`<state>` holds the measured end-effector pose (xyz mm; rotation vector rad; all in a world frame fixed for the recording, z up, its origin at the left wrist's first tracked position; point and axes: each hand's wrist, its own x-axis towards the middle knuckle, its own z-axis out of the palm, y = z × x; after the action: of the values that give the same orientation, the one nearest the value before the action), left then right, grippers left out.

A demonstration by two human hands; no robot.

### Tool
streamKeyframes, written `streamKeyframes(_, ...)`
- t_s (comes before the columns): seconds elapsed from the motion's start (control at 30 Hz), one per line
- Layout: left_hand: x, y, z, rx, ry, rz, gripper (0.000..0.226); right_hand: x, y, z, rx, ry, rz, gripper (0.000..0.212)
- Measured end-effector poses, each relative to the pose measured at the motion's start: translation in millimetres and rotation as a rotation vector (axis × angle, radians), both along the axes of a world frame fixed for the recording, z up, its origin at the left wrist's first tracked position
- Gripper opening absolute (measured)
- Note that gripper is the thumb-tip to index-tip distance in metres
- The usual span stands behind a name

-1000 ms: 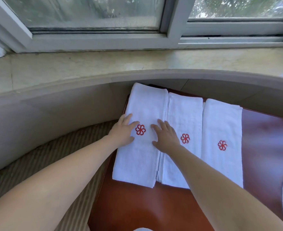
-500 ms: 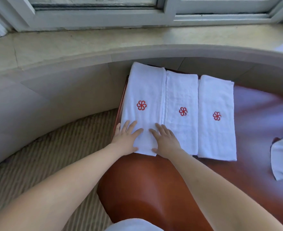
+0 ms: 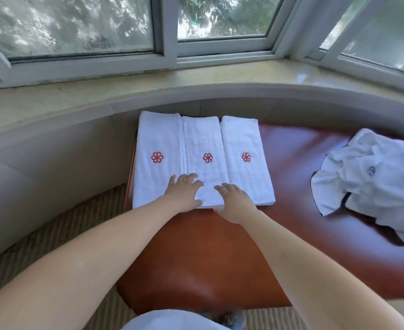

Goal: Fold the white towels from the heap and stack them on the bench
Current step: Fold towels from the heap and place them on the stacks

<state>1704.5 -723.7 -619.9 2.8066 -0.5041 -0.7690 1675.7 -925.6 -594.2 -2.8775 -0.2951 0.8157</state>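
Three folded towels (image 3: 245,158) lie side by side at frame centre on the desk (image 3: 196,253); the heap (image 3: 372,182) waits at right. My left grip (image 3: 184,191) and right grip (image 3: 234,201) press flat, fingers spread, holding nothing. Dragging could, I think, skew the near edges.

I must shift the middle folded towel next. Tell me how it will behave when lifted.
The middle towel looks like soft terry, so it would likely sag and unfold if lifted by one end. Probably light. On the smooth bench it may slide easily.
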Motion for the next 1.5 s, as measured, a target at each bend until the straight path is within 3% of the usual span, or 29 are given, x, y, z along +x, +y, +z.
streamKeyframes(0.23, -32.4, -117.0, 40.2, -0.031, -0.079, -0.089, 0.060, -59.1, -117.4, 39.8, 0.020, -0.094, -0.191, 0.066)
streamKeyframes(0.63, -167.9, -381.2, 122.1, -0.074, -0.212, -0.276, 0.058, -225.3, -372.4, 104.9, 0.007, -0.218, -0.389, 0.065)
streamKeyframes(0.87, -202.8, -491.6, 158.0, -0.096, -0.270, -0.383, 0.055, -286.0, -467.4, 134.8, 0.030, -0.288, -0.525, 0.063)
streamKeyframes(1.2, -213.9, -603.2, 163.1, -0.185, -0.231, -0.467, 0.053, -319.2, -558.5, 143.5, 0.051, -0.306, -0.654, 0.059)
streamKeyframes(1.5, -165.9, -706.3, 133.0, -0.268, -0.125, -0.479, 0.056, -281.8, -651.4, 127.8, 0.067, -0.280, -0.715, 0.055)
